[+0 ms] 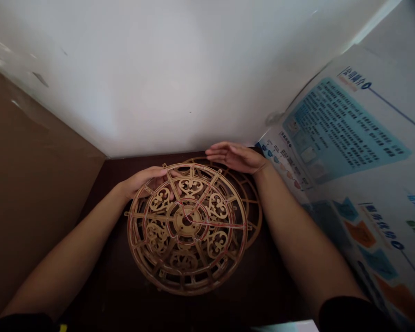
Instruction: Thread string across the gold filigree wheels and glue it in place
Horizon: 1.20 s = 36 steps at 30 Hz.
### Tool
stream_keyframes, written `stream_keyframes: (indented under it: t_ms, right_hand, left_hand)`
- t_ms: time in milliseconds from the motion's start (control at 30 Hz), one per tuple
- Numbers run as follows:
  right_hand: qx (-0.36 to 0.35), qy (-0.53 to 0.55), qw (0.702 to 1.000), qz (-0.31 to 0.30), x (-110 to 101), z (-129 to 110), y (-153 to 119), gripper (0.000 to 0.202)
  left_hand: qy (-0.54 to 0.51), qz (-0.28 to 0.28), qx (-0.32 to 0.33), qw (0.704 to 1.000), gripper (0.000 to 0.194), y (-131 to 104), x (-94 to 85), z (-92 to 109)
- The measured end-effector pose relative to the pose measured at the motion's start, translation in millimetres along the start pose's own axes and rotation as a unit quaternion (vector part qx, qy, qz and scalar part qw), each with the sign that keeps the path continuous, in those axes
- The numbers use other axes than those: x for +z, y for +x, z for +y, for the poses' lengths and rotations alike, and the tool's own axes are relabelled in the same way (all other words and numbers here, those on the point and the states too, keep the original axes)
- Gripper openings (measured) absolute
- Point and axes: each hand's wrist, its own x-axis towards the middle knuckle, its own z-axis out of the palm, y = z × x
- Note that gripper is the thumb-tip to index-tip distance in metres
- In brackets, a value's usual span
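A tan, wheel-like openwork frame (189,220) has spokes, heart-shaped scrollwork and small tabs round its rim, with thin red and pale lines along its rings. My left hand (151,179) grips it at the far left of the rim, thumb on top and fingers showing behind the openings. More round frames seem to lie under it, mostly hidden. A similar darker ring frame (257,207) sticks out behind it on the right. My right hand (237,157) is open above the far side of this ring, fingers stretched to the left; whether it touches the ring I cannot tell.
The frames are over a dark brown table (124,272). A white wall (180,83) rises behind, a brown panel (31,184) stands at left and a printed poster board (349,138) at right. A pale sheet-like edge (297,326) shows at the bottom.
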Motion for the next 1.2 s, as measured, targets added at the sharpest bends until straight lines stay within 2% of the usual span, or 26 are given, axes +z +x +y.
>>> stream_keyframes:
  t_ms: [200,367,700,800,1033,1200]
  right_hand:
    - [-0.014,0.001,0.997,0.072,-13,0,-7,0.04]
    - [-0.006,-0.004,0.993,0.118,-10,1,-2,0.034]
    - [-0.025,0.049,0.995,0.089,16,7,21,0.033]
    - [-0.021,0.06,0.993,0.098,16,9,24,0.028]
    - [-0.012,0.092,0.991,0.101,6,15,32,0.019]
    - [-0.011,0.11,0.987,0.115,4,17,35,0.012]
  left_hand:
    - [-0.008,0.001,-0.009,1.0,0.052,0,-1.4,1]
    - [-0.022,-0.011,-0.015,1.0,0.05,1,-3.2,0]
    - [-0.013,0.003,-0.03,0.999,0.053,-2,2.9,7]
    - [-0.019,0.005,-0.029,0.999,0.048,-2,4.4,7]
    - [-0.004,0.002,-0.035,0.999,0.05,1,4.9,9]
    - [-0.016,0.019,-0.036,0.999,0.046,0,7.1,11]
